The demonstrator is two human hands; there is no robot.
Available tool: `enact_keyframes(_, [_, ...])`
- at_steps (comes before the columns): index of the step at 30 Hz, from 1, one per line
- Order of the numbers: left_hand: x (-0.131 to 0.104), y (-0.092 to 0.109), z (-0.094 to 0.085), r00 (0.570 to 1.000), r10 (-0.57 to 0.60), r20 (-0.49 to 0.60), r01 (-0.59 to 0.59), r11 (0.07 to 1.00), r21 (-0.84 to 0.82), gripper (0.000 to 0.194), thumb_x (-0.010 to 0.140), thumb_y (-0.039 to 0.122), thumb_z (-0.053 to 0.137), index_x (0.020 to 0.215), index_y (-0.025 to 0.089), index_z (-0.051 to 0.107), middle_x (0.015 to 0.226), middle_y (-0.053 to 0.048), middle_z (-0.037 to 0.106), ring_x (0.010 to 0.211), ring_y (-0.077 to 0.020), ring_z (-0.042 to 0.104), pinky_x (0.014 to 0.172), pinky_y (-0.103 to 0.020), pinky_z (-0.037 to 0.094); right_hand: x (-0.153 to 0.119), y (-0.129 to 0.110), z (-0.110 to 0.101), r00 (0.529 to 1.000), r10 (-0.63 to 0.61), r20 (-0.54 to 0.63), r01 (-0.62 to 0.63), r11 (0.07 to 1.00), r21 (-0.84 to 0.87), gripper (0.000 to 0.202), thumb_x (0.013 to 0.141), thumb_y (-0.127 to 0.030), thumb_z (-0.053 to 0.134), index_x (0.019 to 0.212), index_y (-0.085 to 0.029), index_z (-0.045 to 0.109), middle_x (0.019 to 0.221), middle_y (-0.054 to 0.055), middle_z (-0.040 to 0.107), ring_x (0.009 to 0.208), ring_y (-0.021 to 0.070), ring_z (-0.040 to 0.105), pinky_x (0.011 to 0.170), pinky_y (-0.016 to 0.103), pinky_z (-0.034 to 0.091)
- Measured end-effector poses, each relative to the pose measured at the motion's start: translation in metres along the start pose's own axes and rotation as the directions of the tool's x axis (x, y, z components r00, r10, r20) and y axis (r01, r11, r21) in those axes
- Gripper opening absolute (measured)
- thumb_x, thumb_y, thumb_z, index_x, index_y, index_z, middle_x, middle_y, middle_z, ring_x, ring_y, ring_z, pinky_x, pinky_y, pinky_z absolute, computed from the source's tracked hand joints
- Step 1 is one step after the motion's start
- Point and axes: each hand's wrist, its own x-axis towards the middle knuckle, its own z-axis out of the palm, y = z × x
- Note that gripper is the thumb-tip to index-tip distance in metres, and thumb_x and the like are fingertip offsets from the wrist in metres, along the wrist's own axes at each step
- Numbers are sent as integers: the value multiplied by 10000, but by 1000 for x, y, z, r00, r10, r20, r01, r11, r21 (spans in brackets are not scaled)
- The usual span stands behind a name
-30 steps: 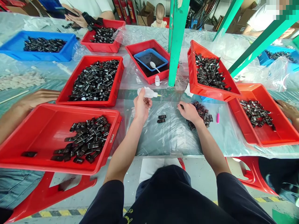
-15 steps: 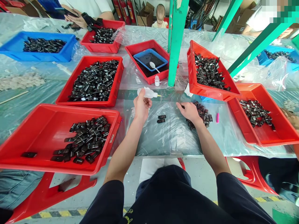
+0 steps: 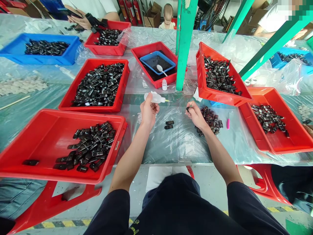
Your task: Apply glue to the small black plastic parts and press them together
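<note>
My left hand (image 3: 149, 111) is closed around a white squeeze bottle (image 3: 156, 97) with a thin yellow needle tip pointing right. In my right hand (image 3: 195, 114) a small black plastic piece (image 3: 188, 109) is pinched between thumb and fingers, partly hidden by them. The needle tip and this piece are apart. Two similar black pieces (image 3: 169, 124) lie side by side on the plastic-covered table between my forearms. Beside my right wrist is a pile of black pieces (image 3: 213, 120). Small white bits (image 3: 139, 118) lie to the left of my left hand.
Red bins with black pieces stand left (image 3: 49, 130) and right (image 3: 274, 98). A green post (image 3: 184, 49) rises ahead, near a small white bottle (image 3: 164, 85) and a red bin (image 3: 156, 49) holding a blue tray and spoon. A pink-handled tool (image 3: 228, 123) lies right. Other people sit around the table.
My right hand has turned and lifted a little away from the pile, bringing the black piece into clearer view. My left hand with the squeeze bottle has barely moved.
</note>
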Motion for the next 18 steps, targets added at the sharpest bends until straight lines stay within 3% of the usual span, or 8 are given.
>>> enact_keyframes(5, [-1, -1, 1, 1000, 3, -2, -3, 1000, 24, 461, 809, 616, 768, 709, 193, 615, 568, 29, 512, 434, -75, 470, 411, -236, 306, -2, -4, 17, 995, 15, 94, -33, 980, 197, 439, 901, -648, 590, 995, -282, 366, 752, -60, 440, 577, 107, 341, 543, 251, 317])
enact_keyframes(10, [-2, -5, 2, 999, 33, 20, -34, 997, 68, 460, 800, 607, 777, 700, 188, 616, 563, 26, 509, 432, -82, 470, 407, -235, 291, -2, -10, 19, 985, 3, 174, -54, 957, 287, 550, 863, -728, 636, 1077, -267, 427, 931, 10, 648, 610, 103, 497, 494, 238, 299])
enact_keyframes(18, [0, -13, 2, 997, 55, 60, -62, 990, 124, 470, 795, 612, 777, 700, 179, 621, 527, 35, 526, 422, -73, 484, 400, -217, 299, -3, -10, 18, 979, -44, 198, -26, 942, 335, 501, 894, -667, 678, 1079, -233, 510, 999, 64, 732, 633, 103, 567, 443, 207, 275])
